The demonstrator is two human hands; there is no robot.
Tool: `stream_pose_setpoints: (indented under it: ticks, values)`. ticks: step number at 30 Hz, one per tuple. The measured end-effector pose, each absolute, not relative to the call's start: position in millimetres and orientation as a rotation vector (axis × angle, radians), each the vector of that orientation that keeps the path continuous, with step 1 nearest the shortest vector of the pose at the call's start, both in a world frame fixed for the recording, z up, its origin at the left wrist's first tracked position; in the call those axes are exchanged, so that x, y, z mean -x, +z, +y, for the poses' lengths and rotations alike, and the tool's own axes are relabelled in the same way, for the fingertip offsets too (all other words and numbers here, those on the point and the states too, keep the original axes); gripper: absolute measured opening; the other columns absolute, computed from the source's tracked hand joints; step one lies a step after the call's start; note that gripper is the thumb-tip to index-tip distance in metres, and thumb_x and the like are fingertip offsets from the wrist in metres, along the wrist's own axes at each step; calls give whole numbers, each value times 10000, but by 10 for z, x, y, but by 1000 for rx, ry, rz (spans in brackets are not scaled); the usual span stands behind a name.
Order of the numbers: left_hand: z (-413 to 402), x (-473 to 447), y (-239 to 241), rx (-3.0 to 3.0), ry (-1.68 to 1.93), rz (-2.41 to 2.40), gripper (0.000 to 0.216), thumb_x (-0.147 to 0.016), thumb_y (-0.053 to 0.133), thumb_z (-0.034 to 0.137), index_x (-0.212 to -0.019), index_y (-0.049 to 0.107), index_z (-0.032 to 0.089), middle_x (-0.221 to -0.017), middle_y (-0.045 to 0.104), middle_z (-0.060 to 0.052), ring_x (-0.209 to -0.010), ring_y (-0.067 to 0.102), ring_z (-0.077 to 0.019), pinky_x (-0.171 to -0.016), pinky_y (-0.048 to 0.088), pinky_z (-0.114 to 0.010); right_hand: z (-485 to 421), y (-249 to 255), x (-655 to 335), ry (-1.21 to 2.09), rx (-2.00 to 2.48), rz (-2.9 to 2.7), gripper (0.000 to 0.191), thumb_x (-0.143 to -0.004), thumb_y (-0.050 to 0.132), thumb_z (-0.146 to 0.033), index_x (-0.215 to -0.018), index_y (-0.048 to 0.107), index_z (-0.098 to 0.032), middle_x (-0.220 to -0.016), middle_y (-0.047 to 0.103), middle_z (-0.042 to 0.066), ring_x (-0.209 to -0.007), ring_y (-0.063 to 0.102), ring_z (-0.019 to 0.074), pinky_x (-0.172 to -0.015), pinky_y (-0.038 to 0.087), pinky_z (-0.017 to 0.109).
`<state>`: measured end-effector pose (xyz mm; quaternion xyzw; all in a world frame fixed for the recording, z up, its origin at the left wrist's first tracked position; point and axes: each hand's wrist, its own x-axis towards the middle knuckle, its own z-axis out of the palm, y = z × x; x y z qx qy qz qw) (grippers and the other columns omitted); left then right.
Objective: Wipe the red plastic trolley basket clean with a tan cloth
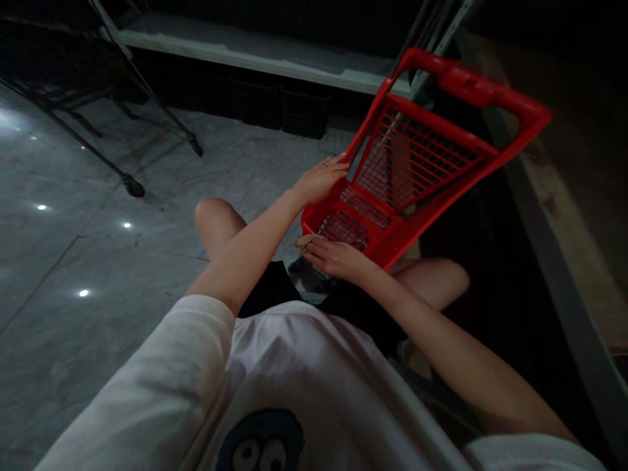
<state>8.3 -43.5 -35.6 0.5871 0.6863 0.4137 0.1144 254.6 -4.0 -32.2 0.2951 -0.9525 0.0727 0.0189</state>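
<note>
A red plastic mesh basket part with a thick handle bar leans tilted over my lap. My left hand rests on its left edge, fingers curled over the rim. Lower down, my right hand lies against the basket's lower corner, fingers together and pressed to the red rim. I sit on the floor in a white shirt and black shorts, knees bent.
Grey marble floor spreads to the left with light reflections. Black metal stand legs stand at the upper left. A white low shelf with dark crates beneath runs along the back. A shelf edge runs down the right.
</note>
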Motion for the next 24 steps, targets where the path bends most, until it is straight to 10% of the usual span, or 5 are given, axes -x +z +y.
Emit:
stream_pose_setpoints:
  ticks: [12,24]
  values:
    - [-498,173,-311,-1895,844,2233,328,-987,484,144,-1061,803,167,-1295,784,-140,-1644,408,-317,-1391,229,-587,1062,-600,-2645,253,-1117,-2905,565,-1002,600,-21,-1535,652,-204,-1576,688,103,-1481,648,248,-1232,591,460]
    - [-596,29,-312,-1842,557,2770,607,-1190,269,502,-1164,777,171,-1154,783,-151,-1321,638,-341,-1319,334,-571,1146,-682,-2141,476,265,-2301,418,-1080,516,-206,-1407,759,-302,-1383,788,90,-1285,743,309,-1138,629,596]
